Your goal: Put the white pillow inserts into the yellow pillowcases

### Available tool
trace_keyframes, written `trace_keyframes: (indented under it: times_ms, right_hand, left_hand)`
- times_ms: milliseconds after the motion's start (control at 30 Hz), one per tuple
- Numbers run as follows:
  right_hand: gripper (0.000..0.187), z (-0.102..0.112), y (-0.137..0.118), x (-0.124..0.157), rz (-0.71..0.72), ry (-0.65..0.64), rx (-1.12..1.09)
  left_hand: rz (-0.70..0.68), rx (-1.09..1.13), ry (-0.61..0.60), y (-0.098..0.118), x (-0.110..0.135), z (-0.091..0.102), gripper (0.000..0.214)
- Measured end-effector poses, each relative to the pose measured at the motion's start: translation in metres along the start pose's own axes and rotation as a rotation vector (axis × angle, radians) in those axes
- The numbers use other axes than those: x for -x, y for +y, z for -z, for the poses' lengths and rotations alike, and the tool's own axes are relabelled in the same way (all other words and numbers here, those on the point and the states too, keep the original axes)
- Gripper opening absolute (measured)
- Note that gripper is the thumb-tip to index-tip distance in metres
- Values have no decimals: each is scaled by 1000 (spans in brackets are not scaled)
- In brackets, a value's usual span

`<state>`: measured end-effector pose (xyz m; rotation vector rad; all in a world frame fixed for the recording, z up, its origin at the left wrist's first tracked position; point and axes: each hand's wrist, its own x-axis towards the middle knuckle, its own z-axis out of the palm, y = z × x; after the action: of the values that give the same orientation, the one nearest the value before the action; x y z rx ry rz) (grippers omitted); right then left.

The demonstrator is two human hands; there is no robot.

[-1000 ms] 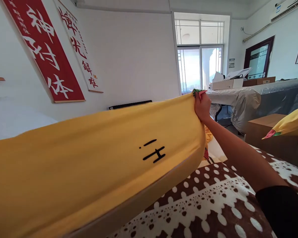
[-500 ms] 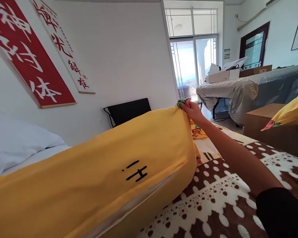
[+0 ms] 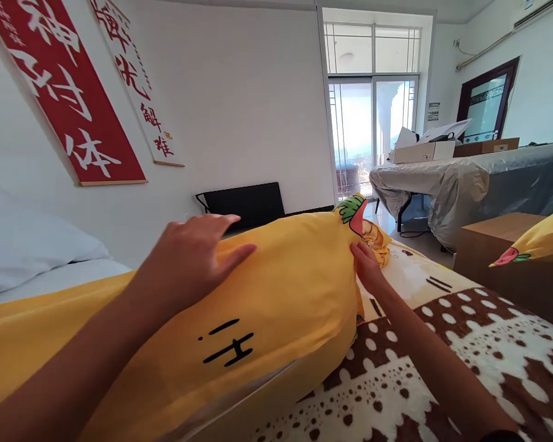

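A long yellow pillow (image 3: 281,294) with black "Hi" lettering lies across a brown-and-white dotted blanket (image 3: 424,368). Its far corner carries a green and red strawberry print. My left hand (image 3: 193,258) rests flat on top of the pillow, fingers stretched out. My right hand (image 3: 366,267) presses against the pillow's far end just below the printed corner, fingers partly tucked behind the cloth.
A white pillow (image 3: 27,245) lies at the left by the wall with red banners (image 3: 69,92). A black panel (image 3: 244,202) leans on the wall. A plastic-covered sofa (image 3: 465,184), a cardboard box (image 3: 498,245) and another yellow pillow (image 3: 544,242) stand at the right.
The pillow has come down onto the bed. My right hand let go of the raised corner and dropped to the pillow's end. My left hand came into view and settled on top.
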<state>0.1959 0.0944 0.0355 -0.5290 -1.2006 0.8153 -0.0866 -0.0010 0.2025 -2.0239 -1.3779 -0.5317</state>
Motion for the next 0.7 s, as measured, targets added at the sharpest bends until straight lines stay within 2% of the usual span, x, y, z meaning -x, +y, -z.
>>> trace_keyframes:
  times_ms: [67, 133, 200, 333, 467, 567, 633, 700]
  right_hand:
    - [34, 0, 25, 23, 31, 82, 69]
    - [31, 2, 52, 44, 71, 154, 161]
    - [30, 5, 78, 59, 112, 204, 257]
    - [32, 10, 111, 73, 114, 227, 316]
    - [37, 13, 120, 75, 89, 226, 342]
    - [41, 21, 122, 73, 58, 207, 382]
    - [46, 24, 123, 72, 33, 186, 416]
    - [49, 21, 124, 74, 2, 166, 444]
  left_hand:
    - [-51, 63, -201, 32, -26, -13, 72]
    - [-51, 152, -391, 61, -45, -23, 72]
    - [-91, 183, -488, 83, -56, -30, 68]
    - [-176, 151, -518, 105, -62, -46, 57]
    - [-185, 326, -601, 109, -65, -51, 49]
    - [-41, 457, -565, 104, -67, -37, 49]
    - [121, 474, -476, 93, -69, -20, 54]
    - [293, 404, -335, 75, -72, -3, 62]
